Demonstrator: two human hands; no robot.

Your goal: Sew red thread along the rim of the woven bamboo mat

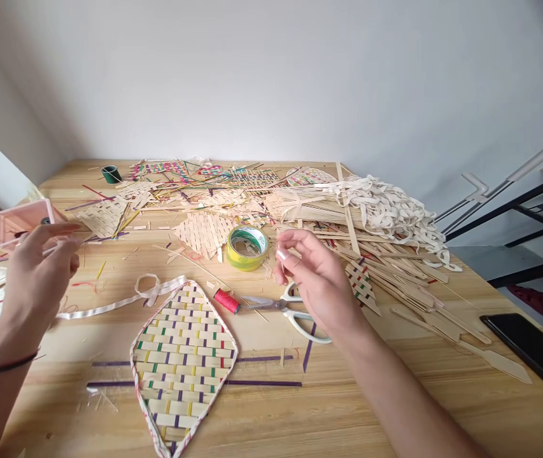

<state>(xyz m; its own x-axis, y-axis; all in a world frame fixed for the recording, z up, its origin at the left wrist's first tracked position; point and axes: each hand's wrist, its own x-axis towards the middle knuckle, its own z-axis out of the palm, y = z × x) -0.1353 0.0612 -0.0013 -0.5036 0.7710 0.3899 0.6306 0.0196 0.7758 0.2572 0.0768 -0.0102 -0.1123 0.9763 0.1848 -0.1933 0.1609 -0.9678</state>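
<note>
Woven in coloured strips, the diamond-shaped bamboo mat [183,359] lies at the lower centre of the frame on the wooden table [395,407]. Right of it and higher, the right hand [316,280] hovers over the scissors [290,310], fingertips pinched narrow (on a thread, perhaps; I cannot tell). At middle left the left hand [37,267] is pinched likewise. Anything that fine could slip unnoticed or snag on the tape roll [247,247] and red spool [226,300].
</note>
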